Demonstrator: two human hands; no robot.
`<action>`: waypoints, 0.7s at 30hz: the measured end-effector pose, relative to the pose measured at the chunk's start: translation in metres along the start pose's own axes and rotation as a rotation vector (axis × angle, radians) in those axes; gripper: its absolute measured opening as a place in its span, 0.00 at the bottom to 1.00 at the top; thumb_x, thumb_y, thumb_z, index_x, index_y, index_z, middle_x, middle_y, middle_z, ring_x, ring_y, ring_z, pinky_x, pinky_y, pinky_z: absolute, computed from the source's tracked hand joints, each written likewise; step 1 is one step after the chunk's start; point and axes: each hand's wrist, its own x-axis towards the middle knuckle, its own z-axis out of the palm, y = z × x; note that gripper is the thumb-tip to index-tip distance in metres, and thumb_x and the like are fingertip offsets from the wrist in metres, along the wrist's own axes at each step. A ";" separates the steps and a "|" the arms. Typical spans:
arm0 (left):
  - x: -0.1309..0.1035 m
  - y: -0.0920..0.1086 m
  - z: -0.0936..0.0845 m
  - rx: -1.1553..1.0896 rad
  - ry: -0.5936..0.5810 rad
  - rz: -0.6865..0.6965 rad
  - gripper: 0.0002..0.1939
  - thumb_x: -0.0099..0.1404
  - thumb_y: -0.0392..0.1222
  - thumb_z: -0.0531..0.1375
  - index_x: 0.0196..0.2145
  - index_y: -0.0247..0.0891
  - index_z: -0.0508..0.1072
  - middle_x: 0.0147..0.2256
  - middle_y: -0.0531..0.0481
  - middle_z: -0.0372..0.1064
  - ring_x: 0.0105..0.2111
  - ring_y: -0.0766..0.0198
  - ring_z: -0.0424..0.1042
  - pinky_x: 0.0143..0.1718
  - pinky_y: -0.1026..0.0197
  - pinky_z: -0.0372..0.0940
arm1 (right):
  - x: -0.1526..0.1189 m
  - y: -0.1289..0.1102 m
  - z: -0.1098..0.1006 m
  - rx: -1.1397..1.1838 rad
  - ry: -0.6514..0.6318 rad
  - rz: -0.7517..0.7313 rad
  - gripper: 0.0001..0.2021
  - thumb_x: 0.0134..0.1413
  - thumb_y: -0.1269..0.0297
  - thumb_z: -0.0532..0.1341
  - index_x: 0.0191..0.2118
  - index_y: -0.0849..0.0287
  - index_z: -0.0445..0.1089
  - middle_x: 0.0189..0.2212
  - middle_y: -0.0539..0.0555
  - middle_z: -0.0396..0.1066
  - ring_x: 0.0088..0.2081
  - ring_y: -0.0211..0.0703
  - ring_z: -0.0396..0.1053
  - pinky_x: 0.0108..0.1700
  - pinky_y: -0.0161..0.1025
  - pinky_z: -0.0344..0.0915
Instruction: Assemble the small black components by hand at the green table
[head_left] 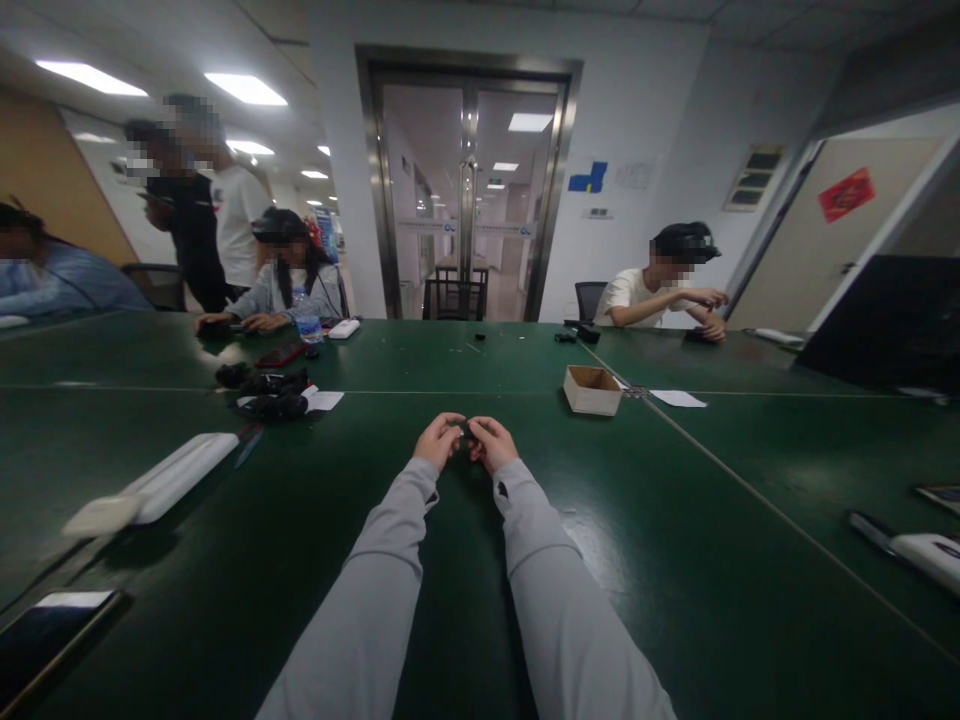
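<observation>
Both my hands meet in front of me, just above the green table (315, 560). My left hand (439, 440) is closed, thumb and fingers pinched on a tiny pale thing too small to name. Close beside it, my right hand (491, 444) pinches a small dark object (469, 431) between thumb and fingers. The fingertips of the two hands nearly touch, and they partly hide what is held. An open cardboard box (592, 391) stands beyond my right hand.
At left lie a white device (180, 477), a phone (56, 640) and black gear (270, 392) on paper. A bottle (307, 325) stands farther back. Seated people work across the table; paper (678, 398) lies right of the box. Another white device (930, 556) is at far right.
</observation>
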 end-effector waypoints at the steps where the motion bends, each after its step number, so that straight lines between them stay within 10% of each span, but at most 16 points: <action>1: 0.000 0.000 0.000 0.010 0.003 0.000 0.12 0.55 0.43 0.52 0.36 0.36 0.68 0.15 0.57 0.55 0.15 0.73 0.55 0.16 0.70 0.50 | 0.000 0.000 0.000 -0.002 -0.003 0.002 0.18 0.34 0.55 0.65 0.32 0.61 0.65 0.12 0.45 0.62 0.11 0.32 0.57 0.12 0.28 0.56; 21: 0.004 0.000 -0.001 -0.024 -0.042 -0.053 0.14 0.50 0.44 0.55 0.35 0.36 0.69 0.18 0.56 0.61 0.14 0.73 0.55 0.15 0.69 0.50 | -0.001 0.000 0.000 0.024 -0.031 0.019 0.18 0.35 0.56 0.65 0.32 0.61 0.65 0.13 0.46 0.62 0.12 0.33 0.58 0.12 0.28 0.57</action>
